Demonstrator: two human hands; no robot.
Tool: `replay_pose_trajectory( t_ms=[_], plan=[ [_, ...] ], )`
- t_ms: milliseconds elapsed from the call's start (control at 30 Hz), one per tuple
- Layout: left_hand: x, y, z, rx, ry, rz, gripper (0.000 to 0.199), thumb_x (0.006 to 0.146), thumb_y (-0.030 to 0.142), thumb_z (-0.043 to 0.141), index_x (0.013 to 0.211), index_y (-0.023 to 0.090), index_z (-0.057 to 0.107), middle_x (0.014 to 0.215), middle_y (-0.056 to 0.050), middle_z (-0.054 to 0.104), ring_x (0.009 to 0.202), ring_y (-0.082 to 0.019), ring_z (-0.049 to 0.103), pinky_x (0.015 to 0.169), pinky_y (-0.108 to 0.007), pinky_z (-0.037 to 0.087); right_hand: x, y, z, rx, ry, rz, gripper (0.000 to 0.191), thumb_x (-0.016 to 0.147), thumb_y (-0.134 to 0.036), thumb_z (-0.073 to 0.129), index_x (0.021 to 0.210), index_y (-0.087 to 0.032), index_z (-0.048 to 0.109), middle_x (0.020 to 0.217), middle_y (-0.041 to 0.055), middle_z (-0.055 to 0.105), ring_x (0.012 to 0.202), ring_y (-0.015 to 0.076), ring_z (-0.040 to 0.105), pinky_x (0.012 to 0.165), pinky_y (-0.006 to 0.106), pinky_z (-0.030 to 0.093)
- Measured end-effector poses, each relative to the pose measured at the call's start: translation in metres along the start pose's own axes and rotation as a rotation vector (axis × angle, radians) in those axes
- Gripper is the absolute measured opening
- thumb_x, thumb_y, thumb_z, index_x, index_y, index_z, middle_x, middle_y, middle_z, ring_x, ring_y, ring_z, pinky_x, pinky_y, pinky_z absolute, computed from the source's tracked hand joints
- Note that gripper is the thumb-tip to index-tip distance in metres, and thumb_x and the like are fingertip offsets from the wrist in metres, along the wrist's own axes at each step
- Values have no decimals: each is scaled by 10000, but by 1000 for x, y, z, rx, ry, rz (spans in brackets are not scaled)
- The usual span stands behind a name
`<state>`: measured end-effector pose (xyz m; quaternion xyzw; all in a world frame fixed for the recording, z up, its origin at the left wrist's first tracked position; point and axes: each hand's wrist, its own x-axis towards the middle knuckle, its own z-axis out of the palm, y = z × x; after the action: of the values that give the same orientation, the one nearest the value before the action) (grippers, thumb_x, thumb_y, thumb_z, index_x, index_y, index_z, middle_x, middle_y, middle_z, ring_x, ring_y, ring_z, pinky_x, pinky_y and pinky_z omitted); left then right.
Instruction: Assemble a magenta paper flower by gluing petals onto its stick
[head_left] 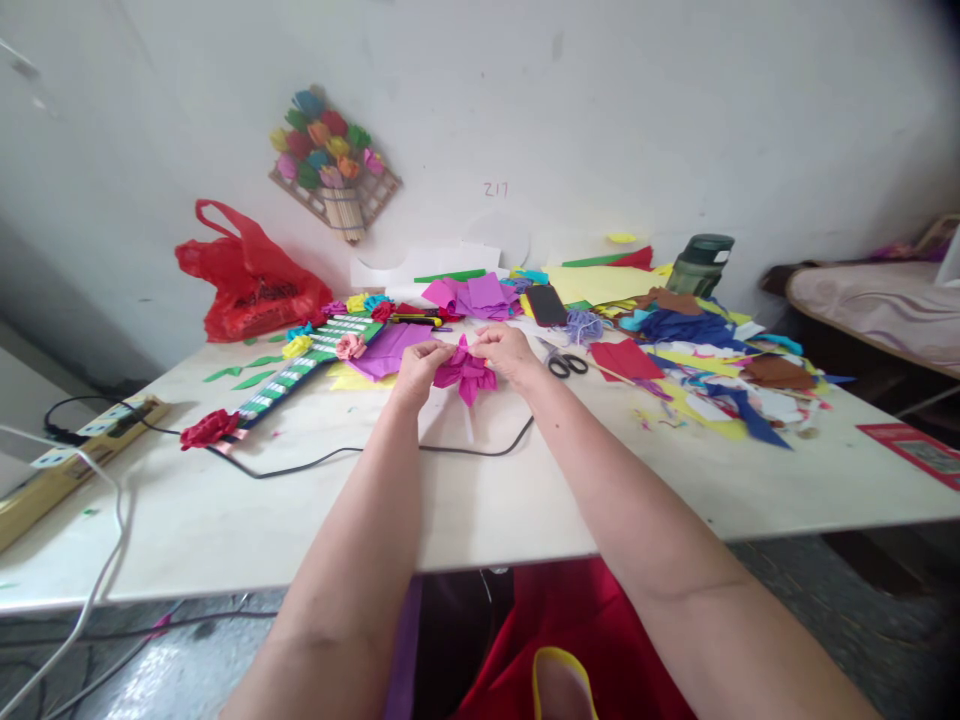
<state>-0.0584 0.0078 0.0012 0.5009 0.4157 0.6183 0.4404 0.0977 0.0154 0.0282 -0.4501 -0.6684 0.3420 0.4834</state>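
Note:
Over the middle of the table, a magenta paper flower (469,380) with pointed petals is held between both hands. My left hand (422,370) pinches a petal on its left side. On the opposite side, my right hand (510,354) pinches the upper right edge with thumb and finger. A pale thin stem seems to hang below the bloom. Black-handled scissors (568,366) lie just right of my right hand. Purple paper (390,352) rests beside my left hand, next to a green and white striped strip (289,378) trimmed with paper flowers.
Paper scraps (720,350) are heaped on the right, before a green bottle (701,264). A phone (546,306) lies near the back. A red plastic bag (251,275) stands at the back left. A black cable (330,462) crosses the table from a power strip (82,455).

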Motion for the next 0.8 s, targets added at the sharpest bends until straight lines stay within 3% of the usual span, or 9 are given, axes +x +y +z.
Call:
replay_pose_trajectory(
  t_ms=[233,467,533,633,800],
  plan=[
    [-2,2,1,-3,25,-24,232,499,301,763,634,126,689,588,-27,634,543,-125,554,540,-242,416,-2,-1,1,46,0,15,142,579,-258,610,480,-181,544,618,-14,561,758,161,562,715,275,440],
    [-2,3,0,10,34,-31,219,498,297,763,619,130,689,546,-16,612,485,-109,511,480,-233,369,0,-4,-5,-4,-10,1,151,628,-294,587,530,-180,569,615,-16,570,699,151,549,702,272,437],
    [-2,3,-1,5,60,-17,212,496,297,764,602,132,682,533,-10,603,475,-99,497,470,-225,357,2,-4,-12,-129,9,-6,156,667,-310,564,612,-177,623,690,2,622,744,167,570,728,282,443],
    [0,3,-3,-24,104,14,206,494,291,762,601,134,685,534,-6,603,485,-99,500,480,-224,371,3,-4,-23,-467,12,21,228,693,-254,535,839,-179,694,950,52,689,891,210,600,795,316,447],
    [2,3,-6,-62,139,18,208,490,289,752,609,131,688,560,-12,617,523,-118,534,517,-238,407,-2,0,-23,-983,-203,-5,508,690,-217,572,1195,-182,620,1227,133,624,1142,313,540,939,399,409]
  ],
)
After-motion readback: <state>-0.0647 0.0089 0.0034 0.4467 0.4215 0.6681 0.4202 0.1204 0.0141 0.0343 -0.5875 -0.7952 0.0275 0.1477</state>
